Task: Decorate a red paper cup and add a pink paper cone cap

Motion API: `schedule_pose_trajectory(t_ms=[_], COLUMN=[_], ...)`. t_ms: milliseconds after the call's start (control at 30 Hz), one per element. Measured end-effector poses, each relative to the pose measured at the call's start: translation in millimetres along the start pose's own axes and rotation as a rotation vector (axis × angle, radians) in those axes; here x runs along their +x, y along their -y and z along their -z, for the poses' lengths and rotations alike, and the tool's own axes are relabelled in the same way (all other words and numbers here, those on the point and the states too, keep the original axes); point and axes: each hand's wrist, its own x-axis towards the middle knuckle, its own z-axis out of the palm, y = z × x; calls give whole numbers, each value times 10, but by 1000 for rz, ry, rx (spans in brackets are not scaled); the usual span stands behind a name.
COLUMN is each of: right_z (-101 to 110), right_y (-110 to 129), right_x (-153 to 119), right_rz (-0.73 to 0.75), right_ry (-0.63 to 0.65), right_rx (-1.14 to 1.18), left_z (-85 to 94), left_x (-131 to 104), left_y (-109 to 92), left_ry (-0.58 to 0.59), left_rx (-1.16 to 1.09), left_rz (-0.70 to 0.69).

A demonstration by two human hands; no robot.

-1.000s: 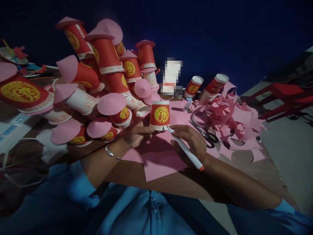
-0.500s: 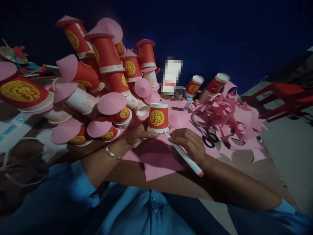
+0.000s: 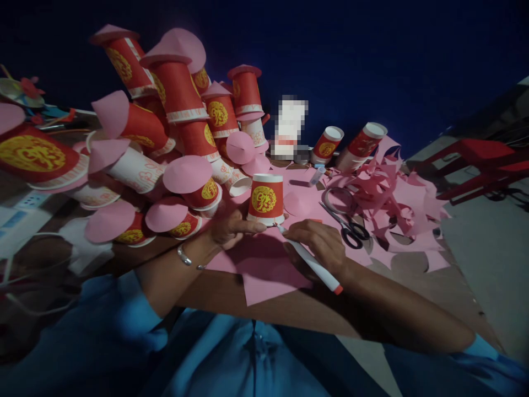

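A red paper cup [image 3: 265,197] with a yellow emblem stands upside down on pink paper [image 3: 268,270] at the centre. My left hand [image 3: 233,229] grips the cup's lower left side, its thumb along the front of the white rim and its other fingers largely hidden. My right hand [image 3: 318,242] is closed round a white marker [image 3: 316,267] with a red end. The marker's tip meets the bottom rim of the cup, just right of my left thumb. Black-handled scissors [image 3: 351,234] lie to the right of my right hand.
Stacked cups with pink cone tops [image 3: 179,88] crowd the left. Cut pink scraps [image 3: 397,204] are heaped at the right. Two red cups [image 3: 326,144] stand behind, near a small glue bottle [image 3: 317,175]. A power strip [image 3: 27,212] lies at far left, a red stool [image 3: 475,160] at far right.
The marker has shifted very slightly left and up along the cup's rim with my right hand. Both hands keep their grip.
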Motion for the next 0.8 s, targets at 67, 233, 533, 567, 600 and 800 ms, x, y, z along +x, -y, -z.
schedule_pose_trajectory(t_ms=[67, 233, 533, 567, 600, 800], right_z=[-7, -7, 1, -3, -8, -32], right_y=[1, 9, 18, 15, 11, -11], right_x=[-7, -8, 12, 13, 13, -9], right_rz=[-10, -20, -23, -16, -8, -4], right_ry=[4, 19, 20, 15, 11, 17], right_rx=[5, 8, -8, -4, 3, 13], left_z=[5, 43, 44, 32, 19, -17], left_x=[-2, -2, -8, -6, -5, -1], left_y=[4, 40, 35, 26, 16, 10], left_ry=[-2, -12, -60, -52, -42, -34], left_rx=[15, 37, 31, 27, 21, 6], left_rz=[-1, -14, 17, 15, 14, 19])
